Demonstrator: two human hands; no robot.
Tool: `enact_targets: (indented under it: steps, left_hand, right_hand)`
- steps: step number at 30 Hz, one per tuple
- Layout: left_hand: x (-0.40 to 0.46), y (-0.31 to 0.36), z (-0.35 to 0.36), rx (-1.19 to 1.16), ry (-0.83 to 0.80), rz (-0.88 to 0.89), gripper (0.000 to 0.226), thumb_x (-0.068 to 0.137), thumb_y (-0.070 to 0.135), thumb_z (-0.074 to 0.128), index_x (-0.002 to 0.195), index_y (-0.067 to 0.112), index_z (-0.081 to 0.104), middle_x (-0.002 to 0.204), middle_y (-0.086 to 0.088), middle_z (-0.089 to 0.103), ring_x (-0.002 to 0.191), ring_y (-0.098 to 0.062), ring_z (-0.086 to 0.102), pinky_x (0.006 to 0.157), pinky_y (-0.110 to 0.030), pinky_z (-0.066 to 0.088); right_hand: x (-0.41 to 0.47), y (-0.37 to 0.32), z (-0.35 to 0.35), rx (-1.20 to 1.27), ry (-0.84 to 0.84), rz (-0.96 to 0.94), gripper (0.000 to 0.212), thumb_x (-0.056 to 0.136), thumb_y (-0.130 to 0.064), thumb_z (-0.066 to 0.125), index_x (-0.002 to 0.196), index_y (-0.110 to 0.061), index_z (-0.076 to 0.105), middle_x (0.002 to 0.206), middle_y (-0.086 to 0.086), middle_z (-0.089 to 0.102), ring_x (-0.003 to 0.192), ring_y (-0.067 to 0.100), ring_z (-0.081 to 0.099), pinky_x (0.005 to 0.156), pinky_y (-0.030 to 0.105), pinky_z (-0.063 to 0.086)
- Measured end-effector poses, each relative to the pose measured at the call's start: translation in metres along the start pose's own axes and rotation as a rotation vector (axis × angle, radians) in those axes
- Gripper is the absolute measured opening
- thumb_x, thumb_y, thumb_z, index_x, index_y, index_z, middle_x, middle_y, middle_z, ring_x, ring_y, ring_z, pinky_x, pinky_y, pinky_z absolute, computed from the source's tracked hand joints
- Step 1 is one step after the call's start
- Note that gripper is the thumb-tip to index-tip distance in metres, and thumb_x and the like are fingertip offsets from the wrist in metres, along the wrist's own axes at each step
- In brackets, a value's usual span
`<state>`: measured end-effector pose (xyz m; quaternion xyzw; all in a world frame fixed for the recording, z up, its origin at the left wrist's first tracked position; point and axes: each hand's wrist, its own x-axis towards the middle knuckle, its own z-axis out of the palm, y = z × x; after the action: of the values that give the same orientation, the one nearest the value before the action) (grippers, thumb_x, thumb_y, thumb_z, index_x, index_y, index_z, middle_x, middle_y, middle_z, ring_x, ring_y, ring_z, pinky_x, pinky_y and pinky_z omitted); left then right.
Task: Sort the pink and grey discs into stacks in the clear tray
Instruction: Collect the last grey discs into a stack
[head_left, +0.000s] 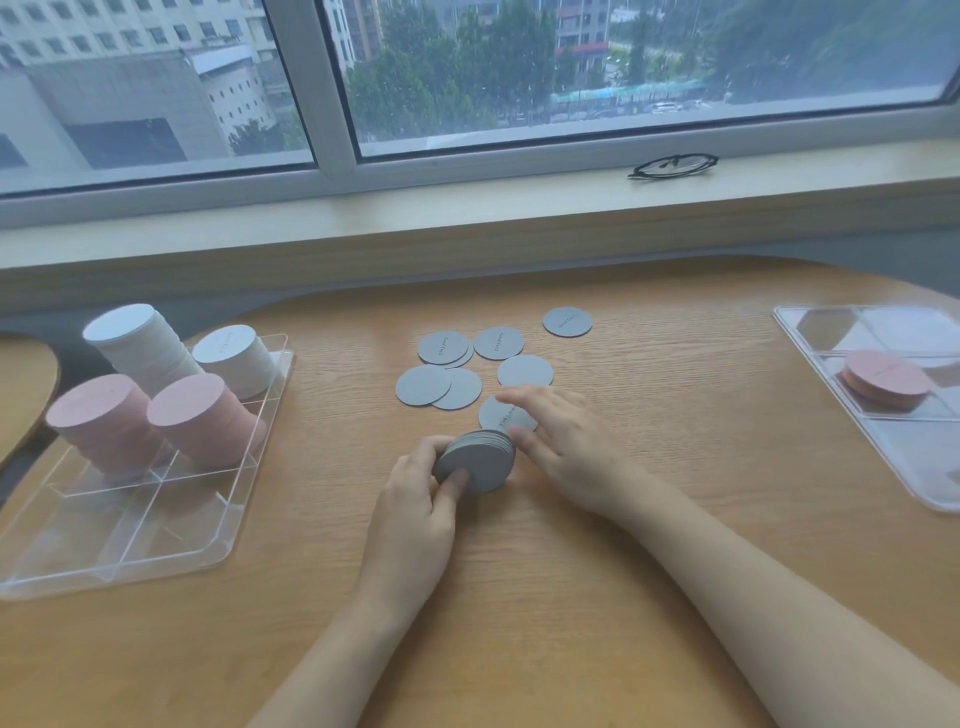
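some flat grey round discs (524, 371) lie loose on the wooden table (649, 467), and a few have small dark writing, too tiny to read. the left hand (421, 499) holds a small pile of grey discs (475, 460) tipped up on its edge, thumb on the front and fingers curled round the back. the right hand (561, 441) is spread open and flat, its fingertips (511, 399) touching one loose grey disc (501, 413) just behind the pile. the clear plastic tray on the left (130, 540) holds two tall pink stacks (150, 421) and two tall grey stacks (182, 348). another clear tray on the right (904, 457) holds a short pink stack (883, 379)
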<state>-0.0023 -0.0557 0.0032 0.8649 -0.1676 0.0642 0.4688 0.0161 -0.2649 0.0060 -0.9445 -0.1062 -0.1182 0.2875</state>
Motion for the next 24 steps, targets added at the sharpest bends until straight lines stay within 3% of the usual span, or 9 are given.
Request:
enact_targets:
  steps: [4, 8, 10, 12, 16, 19, 22, 24]
  left_hand:
    - [0.0, 0.001, -0.001, -0.01, 0.031, -0.008, 0.023, 0.096, 0.013, 0.062, 0.103, 0.034, 0.06, 0.088, 0.016, 0.063, 0.077, -0.006, 0.052, 0.07, -0.014, 0.036]
    - [0.0, 0.0, -0.001, -0.017, 0.046, -0.016, 0.025, 0.096, 0.012, 0.062, 0.101, 0.036, 0.059, 0.088, 0.02, 0.063, 0.076, -0.006, 0.051, 0.07, -0.016, 0.036]
    - [0.0, -0.001, -0.001, -0.019, 0.047, -0.019, 0.025, 0.096, 0.012, 0.062, 0.102, 0.036, 0.059, 0.089, 0.022, 0.063, 0.078, -0.006, 0.052, 0.071, -0.018, 0.036]
    - [0.0, -0.001, 0.0, -0.02, 0.052, -0.016, 0.025, 0.096, 0.012, 0.062, 0.102, 0.036, 0.059, 0.089, 0.02, 0.064, 0.079, -0.008, 0.053, 0.072, -0.02, 0.037]
    - [0.001, -0.002, 0.0, -0.016, 0.044, -0.016, 0.027, 0.097, 0.015, 0.061, 0.106, 0.04, 0.058, 0.091, 0.013, 0.068, 0.08, -0.011, 0.059, 0.073, -0.023, 0.042]
    - [0.0, 0.0, 0.0, -0.008, 0.048, -0.005, 0.033, 0.098, 0.015, 0.061, 0.109, 0.045, 0.057, 0.095, 0.014, 0.071, 0.085, -0.007, 0.066, 0.076, -0.02, 0.046]
    - [0.001, -0.002, 0.001, 0.035, 0.078, -0.011, 0.034, 0.097, 0.015, 0.062, 0.118, 0.041, 0.058, 0.094, 0.013, 0.072, 0.084, -0.009, 0.067, 0.076, -0.022, 0.046]
    - [0.002, -0.004, 0.003, 0.057, 0.071, -0.032, 0.037, 0.098, 0.019, 0.06, 0.131, 0.035, 0.055, 0.105, 0.012, 0.071, 0.094, -0.011, 0.067, 0.083, -0.028, 0.049]
  right_hand:
    - [0.0, 0.005, 0.004, -0.208, -0.069, 0.013, 0.047, 0.098, -0.042, 0.049, 0.142, -0.027, 0.045, 0.149, -0.009, 0.045, 0.141, 0.013, 0.034, 0.117, 0.036, 0.017]
    - [-0.003, 0.004, 0.002, -0.291, 0.036, -0.045, 0.031, 0.094, -0.043, 0.059, 0.119, -0.026, 0.063, 0.121, -0.006, 0.058, 0.119, 0.019, 0.052, 0.099, 0.037, 0.031]
    - [-0.004, 0.002, 0.0, -0.338, 0.061, -0.066, 0.029, 0.096, -0.046, 0.048, 0.106, -0.025, 0.066, 0.108, -0.005, 0.061, 0.105, 0.021, 0.057, 0.089, 0.038, 0.038]
    - [-0.004, 0.0, -0.001, -0.269, 0.125, -0.058, 0.038, 0.098, -0.045, 0.036, 0.095, -0.022, 0.066, 0.092, -0.003, 0.062, 0.09, 0.024, 0.059, 0.077, 0.039, 0.044]
    - [-0.007, -0.006, -0.008, 0.213, 0.191, 0.109, 0.03, 0.103, -0.029, 0.046, 0.081, -0.011, 0.055, 0.068, 0.005, 0.057, 0.066, 0.024, 0.053, 0.063, 0.041, 0.043]
    - [-0.009, -0.013, -0.012, 0.365, 0.179, 0.097, 0.026, 0.103, -0.024, 0.049, 0.086, -0.009, 0.061, 0.072, 0.006, 0.062, 0.067, 0.018, 0.06, 0.065, 0.032, 0.049]
    - [-0.01, -0.023, -0.008, 0.407, 0.078, 0.019, 0.013, 0.099, -0.023, 0.058, 0.106, -0.021, 0.068, 0.086, -0.011, 0.068, 0.078, 0.006, 0.063, 0.075, 0.023, 0.05]
    - [-0.012, -0.028, -0.002, 0.332, -0.011, -0.043, 0.029, 0.094, -0.026, 0.064, 0.123, -0.022, 0.062, 0.099, -0.01, 0.069, 0.084, 0.003, 0.06, 0.081, 0.024, 0.049]
